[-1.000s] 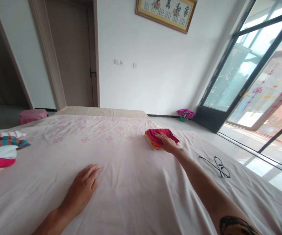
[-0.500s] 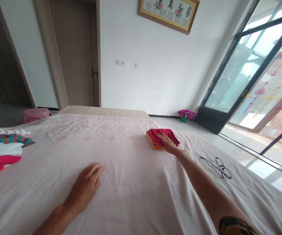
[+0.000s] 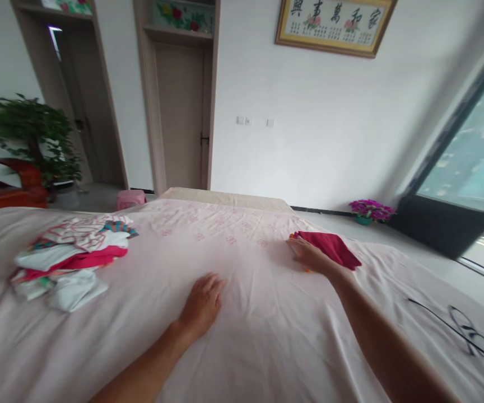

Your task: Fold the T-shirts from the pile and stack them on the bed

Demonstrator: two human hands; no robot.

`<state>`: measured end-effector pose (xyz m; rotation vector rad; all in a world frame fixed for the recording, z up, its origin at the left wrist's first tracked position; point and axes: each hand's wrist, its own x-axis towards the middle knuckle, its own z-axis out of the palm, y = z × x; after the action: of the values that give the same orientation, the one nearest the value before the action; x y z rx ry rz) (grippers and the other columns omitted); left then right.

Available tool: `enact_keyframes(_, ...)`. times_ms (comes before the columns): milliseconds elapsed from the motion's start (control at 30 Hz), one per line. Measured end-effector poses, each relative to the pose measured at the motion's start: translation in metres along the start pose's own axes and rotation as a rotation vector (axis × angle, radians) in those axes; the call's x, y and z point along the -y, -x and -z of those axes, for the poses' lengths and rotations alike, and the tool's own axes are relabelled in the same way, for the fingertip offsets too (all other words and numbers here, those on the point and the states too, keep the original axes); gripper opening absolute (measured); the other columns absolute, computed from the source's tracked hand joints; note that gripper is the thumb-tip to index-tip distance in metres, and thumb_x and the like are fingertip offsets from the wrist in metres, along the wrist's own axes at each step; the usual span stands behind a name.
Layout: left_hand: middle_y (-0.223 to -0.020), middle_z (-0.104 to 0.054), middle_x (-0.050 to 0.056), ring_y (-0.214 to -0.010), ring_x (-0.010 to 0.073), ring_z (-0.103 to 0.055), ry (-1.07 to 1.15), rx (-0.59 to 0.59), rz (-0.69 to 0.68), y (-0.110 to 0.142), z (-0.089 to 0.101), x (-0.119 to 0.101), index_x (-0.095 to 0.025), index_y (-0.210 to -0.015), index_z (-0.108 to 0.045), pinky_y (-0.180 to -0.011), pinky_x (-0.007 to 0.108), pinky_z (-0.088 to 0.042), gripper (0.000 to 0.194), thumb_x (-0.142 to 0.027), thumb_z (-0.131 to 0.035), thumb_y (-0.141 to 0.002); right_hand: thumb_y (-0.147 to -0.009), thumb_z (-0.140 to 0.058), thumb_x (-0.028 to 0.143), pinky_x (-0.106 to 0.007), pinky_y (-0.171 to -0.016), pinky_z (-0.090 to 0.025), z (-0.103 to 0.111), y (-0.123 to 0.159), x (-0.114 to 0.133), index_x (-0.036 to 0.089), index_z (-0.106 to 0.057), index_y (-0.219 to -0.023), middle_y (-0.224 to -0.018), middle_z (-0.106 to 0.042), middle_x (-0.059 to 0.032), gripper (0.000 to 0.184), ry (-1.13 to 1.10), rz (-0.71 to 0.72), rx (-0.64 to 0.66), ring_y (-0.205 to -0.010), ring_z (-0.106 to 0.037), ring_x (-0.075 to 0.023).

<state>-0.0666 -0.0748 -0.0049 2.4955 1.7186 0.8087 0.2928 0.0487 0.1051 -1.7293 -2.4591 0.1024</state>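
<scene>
My left hand [image 3: 203, 302] lies palm down on the pale pink sheet [image 3: 250, 313], fingers loosely stretched out and holding nothing. Farther off to the right, my right hand [image 3: 307, 253] rests against the left edge of a small folded stack of cloth with dark red fabric [image 3: 330, 247] on top. Bits of orange show beside and under this hand, and its fingers look extended rather than wrapped round the cloth. On the left is a loose heap of clothes [image 3: 78, 254], with striped, white and bright pink pieces.
Black-framed glasses [image 3: 466, 333] lie on the sheet at the right. Beyond the bed are a pink stool [image 3: 130, 199], a potted plant [image 3: 36, 134], a wooden armchair [image 3: 19, 182] and a purple flower pot [image 3: 370, 210]. A glass door [image 3: 456, 162] stands at the right.
The view has swung left, bringing the whole clothes heap, plant and armchair into sight. My right hand has slid from the top of the red stack to its left edge.
</scene>
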Motion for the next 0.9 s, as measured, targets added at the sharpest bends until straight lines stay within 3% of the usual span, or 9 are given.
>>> enact_keyframes(67,-0.135,-0.058,0.010,-0.129,0.0238,-0.049,0.030,0.012,0.015,-0.001,0.005,-0.002,-0.022,-0.126,-0.061,-0.113,0.044,-0.036,0.043,-0.016,-0.044,-0.087,-0.089,-0.045,0.039,-0.042,-0.117,-0.023,-0.027,-0.004,0.036,0.017,-0.044,-0.145,-0.153,-0.039,-0.0100,0.060,-0.085,0.110,-0.021,-0.144,-0.028,-0.0250)
enact_keyframes(200,-0.134,-0.058,0.009,-0.127,0.0233,-0.050,0.079,0.012,0.027,0.000,0.010,-0.001,-0.022,-0.123,-0.062,-0.113,0.045,-0.036,0.040,-0.016,-0.046,-0.087,-0.095,-0.033,0.051,-0.048,-0.115,-0.026,-0.086,0.002,0.095,0.023,-0.036,-0.149,-0.156,-0.034,-0.0076,0.062,-0.096,0.078,-0.023,-0.146,-0.023,-0.0271)
enact_keyframes(300,-0.129,-0.062,0.008,-0.123,0.0210,-0.053,0.117,0.000,0.021,-0.001,0.011,0.003,-0.023,-0.120,-0.064,-0.111,0.040,-0.039,0.041,-0.013,-0.048,-0.084,-0.096,-0.028,0.048,-0.048,-0.117,-0.021,-0.112,0.009,0.113,0.023,-0.035,-0.150,-0.156,-0.033,-0.0059,0.059,-0.021,0.038,-0.038,-0.146,-0.023,-0.0260)
enact_keyframes(433,-0.117,-0.069,0.004,-0.110,0.0156,-0.061,0.131,-0.053,0.102,-0.009,0.018,0.022,-0.025,-0.113,-0.068,-0.102,0.030,-0.046,0.039,-0.009,-0.049,-0.082,-0.097,-0.027,0.048,-0.047,-0.117,-0.021,-0.119,0.011,0.114,0.025,-0.041,-0.147,-0.154,-0.037,-0.0046,0.057,0.026,0.043,-0.093,-0.145,-0.027,-0.0247)
enact_keyframes(567,-0.117,-0.069,0.005,-0.110,0.0167,-0.061,0.010,-0.221,0.361,-0.022,0.051,0.069,-0.023,-0.111,-0.068,-0.100,0.031,-0.046,0.035,-0.010,-0.050,-0.083,-0.096,-0.029,0.048,-0.046,-0.117,-0.023,-0.117,0.011,0.113,0.028,-0.046,-0.144,-0.152,-0.041,-0.0041,0.054,0.013,0.050,-0.132,-0.143,-0.031,-0.0238)
enact_keyframes(733,-0.128,-0.058,0.019,-0.121,0.0321,-0.050,-0.156,-0.421,0.632,-0.018,0.122,0.150,-0.014,-0.117,-0.063,-0.103,0.052,-0.036,0.036,-0.013,-0.045,-0.086,-0.095,-0.030,0.048,-0.046,-0.117,-0.024,-0.119,0.010,0.112,0.029,-0.047,-0.143,-0.151,-0.042,-0.0034,0.054,0.014,0.054,-0.152,-0.142,-0.032,-0.0239)
enact_keyframes(800,-0.133,-0.052,0.020,-0.122,0.0362,-0.047,-0.319,-0.513,0.764,-0.008,0.147,0.178,-0.014,-0.120,-0.060,-0.098,0.055,-0.038,0.036,-0.020,-0.048,-0.088,-0.095,-0.030,0.048,-0.046,-0.117,-0.024,-0.120,0.010,0.111,0.029,-0.048,-0.142,-0.151,-0.043,-0.0037,0.053,0.013,0.058,-0.158,-0.142,-0.032,-0.0239)
enact_keyframes(900,-0.132,-0.050,0.020,-0.122,0.0388,-0.045,-0.378,-0.455,0.836,0.009,0.174,0.209,-0.007,-0.124,-0.055,-0.095,0.053,-0.038,0.041,-0.031,-0.042,-0.093,-0.095,-0.031,0.047,-0.046,-0.116,-0.024,-0.121,0.009,0.109,0.028,-0.048,-0.142,-0.151,-0.043,-0.0043,0.054,0.011,0.063,-0.159,-0.142,-0.032,-0.0244)
